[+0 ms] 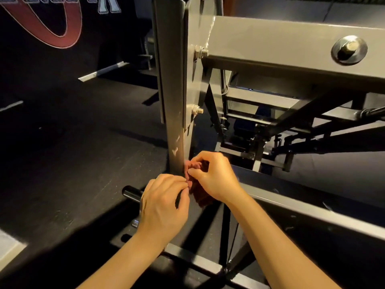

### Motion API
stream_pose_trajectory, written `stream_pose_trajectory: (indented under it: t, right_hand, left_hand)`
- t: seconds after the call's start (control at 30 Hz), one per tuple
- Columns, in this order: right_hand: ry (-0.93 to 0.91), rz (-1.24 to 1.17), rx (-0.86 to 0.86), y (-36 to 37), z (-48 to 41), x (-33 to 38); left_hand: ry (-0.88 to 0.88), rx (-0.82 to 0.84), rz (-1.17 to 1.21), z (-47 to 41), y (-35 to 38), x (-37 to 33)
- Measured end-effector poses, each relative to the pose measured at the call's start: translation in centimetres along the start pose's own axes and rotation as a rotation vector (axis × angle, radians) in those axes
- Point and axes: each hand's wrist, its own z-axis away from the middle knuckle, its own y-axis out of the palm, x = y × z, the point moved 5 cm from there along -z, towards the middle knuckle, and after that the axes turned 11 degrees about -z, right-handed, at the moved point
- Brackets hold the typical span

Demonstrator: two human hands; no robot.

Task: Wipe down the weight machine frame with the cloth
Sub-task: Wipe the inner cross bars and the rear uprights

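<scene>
The cloth (pixel 200 196), reddish-brown and bunched, sits between your two hands and touches the right edge of the frame's upright post (pixel 174 101), low down, below the bolted plate (pixel 192 80).

Your right hand (pixel 214 176) comes in from the lower right, with the forearm crossing over the lower rail (pixel 312 207). The wrist is bent so the fingers curl over the top of the cloth, and the thumb closes on it from the near side, so this hand grips it firmly.

Your left hand (pixel 164 205) rises from the bottom edge with its back toward you. Its fingers are curled and their tips pinch the cloth's left side, just beside the post. The two hands are almost touching.

A black peg (pixel 130 191) juts out to the left, partly hidden behind your left hand. Higher up, two bolts (pixel 201 52) fasten the plate where a thick grey beam (pixel 270 49) meets the post and runs off to the right. The floor (pixel 62 142) to the left of the post is dark.
</scene>
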Motion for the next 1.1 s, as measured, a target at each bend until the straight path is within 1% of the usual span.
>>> stream_pose_trajectory:
  t: [0.03,0.13,0.17,0.2,0.3,0.33,0.37,0.4,0.47,0.53,0.6,0.67,0.7,0.73,0.83,0.87,0.93,0.97,1.03,1.07,1.1]
  right_hand:
    - [-0.008,0.000,-0.009,-0.2,-0.2,0.1]
    - [-0.020,-0.095,-0.237,-1.0,-1.5,0.7]
    - [-0.027,-0.113,-0.257,-0.9,-1.6,0.7]
    - [-0.044,-0.118,-0.229,-0.5,-1.4,0.7]
    - [-0.094,-0.085,-0.017,0.4,0.7,0.7]
    - [-0.111,-0.091,-0.006,0.1,0.9,1.0]
    - [-0.133,-0.109,-0.060,-0.5,0.6,1.5]
    - [-0.161,-0.150,-0.148,-1.2,0.3,2.2]
    - [-0.254,-0.265,-0.284,-2.1,-0.2,4.1]
    - [-0.335,-0.300,-0.318,-1.8,0.2,4.8]
    - [-0.308,-0.164,-0.252,-0.8,0.4,3.5]
    - [-0.175,0.009,-0.099,-0.1,-0.1,1.3]
    - [-0.119,0.040,-0.052,-0.4,-0.3,0.9]
    - [-0.094,0.044,-0.049,-1.2,-0.3,0.8]
    - [-0.131,0.145,-0.159,-5.3,0.5,1.7]
    - [-0.115,0.195,-0.187,-7.0,1.2,1.5]
    - [-0.031,0.332,-0.216,-10.1,2.2,-0.5]
    - [0.047,0.395,-0.219,-11.4,2.7,-1.8]
    - [0.188,0.421,-0.227,-12.9,3.7,-4.3]
    - [0.218,0.407,-0.259,-12.9,4.3,-5.0]
    - [0.207,0.421,-0.309,-12.5,4.8,-5.1]
  left_hand:
    - [-0.008,-0.022,-0.005,0.0,-0.2,0.0]
    - [-0.038,-0.062,-0.034,-0.3,-0.6,0.1]
    - [-0.060,-0.066,-0.045,-0.4,-0.7,0.2]
    - [-0.092,-0.070,-0.047,-0.6,-0.8,0.4]
    - [-0.258,-0.083,-0.013,-1.3,-1.3,1.0]
    - [-0.311,-0.089,-0.006,-1.6,-1.3,1.1]
    - [-0.346,-0.093,-0.006,-2.0,-1.3,1.0]
    - [-0.370,-0.096,-0.008,-2.3,-1.4,0.9]
    - [-0.397,-0.116,-0.011,-2.6,-1.7,0.8]
    - [-0.396,-0.141,-0.019,-2.6,-2.2,0.9]
    - [-0.392,-0.158,-0.016,-2.4,-2.4,1.2]
    - [-0.366,-0.159,0.002,-2.1,-2.2,1.3]
    - [-0.332,-0.153,0.004,-1.9,-2.0,1.1]
    - [-0.285,-0.142,0.004,-1.8,-1.8,0.7]
    - [-0.102,-0.112,0.012,-1.9,-0.8,-0.5]
    - [-0.032,-0.090,0.014,-2.0,-0.3,-1.1]
    - [0.108,-0.048,-0.002,-2.2,0.6,-2.7]
    - [0.167,-0.032,-0.019,-2.3,1.1,-3.4]
    - [0.230,-0.005,-0.049,-2.2,2.1,-4.4]
    - [0.231,0.004,-0.058,-2.1,2.5,-4.6]
    - [0.215,0.009,-0.064,-2.0,2.9,-4.7]
